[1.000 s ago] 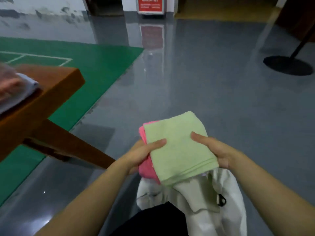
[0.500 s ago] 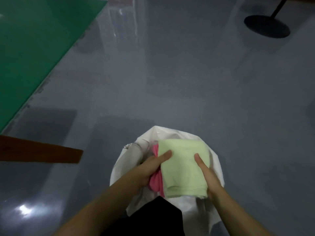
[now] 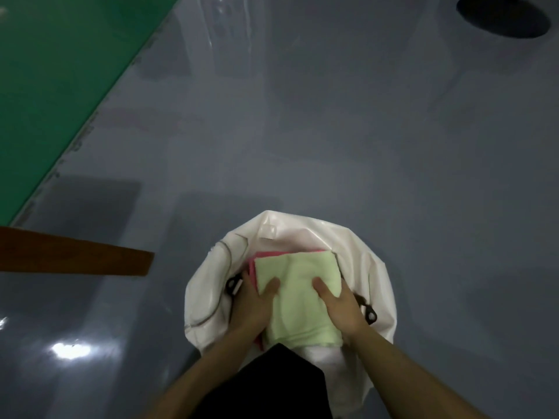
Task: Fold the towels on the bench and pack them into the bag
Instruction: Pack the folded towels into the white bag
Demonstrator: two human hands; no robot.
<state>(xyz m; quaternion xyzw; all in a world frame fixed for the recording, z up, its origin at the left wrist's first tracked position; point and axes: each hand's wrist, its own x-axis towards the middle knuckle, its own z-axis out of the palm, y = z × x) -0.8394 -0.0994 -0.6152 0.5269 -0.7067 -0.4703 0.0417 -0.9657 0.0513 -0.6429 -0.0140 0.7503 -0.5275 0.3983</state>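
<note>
A folded light green towel (image 3: 299, 288) lies on top of a folded pink towel (image 3: 266, 255), whose edge shows at the stack's far left. Both hang in the mouth of a white bag (image 3: 372, 267) standing open on the floor. My left hand (image 3: 255, 303) grips the stack's left side, thumb on top of the green towel. On the right side my right hand (image 3: 341, 306) grips it the same way. The fingers under the stack are hidden.
A brown wooden bench leg (image 3: 75, 260) reaches in from the left edge. The floor is glossy grey (image 3: 332, 131), with a green court area (image 3: 54, 71) at the upper left. A dark round stand base (image 3: 502, 16) sits at the top right. Black buckles hang on the bag's rim.
Both hands have lowered the green and pink towel stack from above the bag down into its open mouth. The view has tilted downward, and the bench top has left the frame.
</note>
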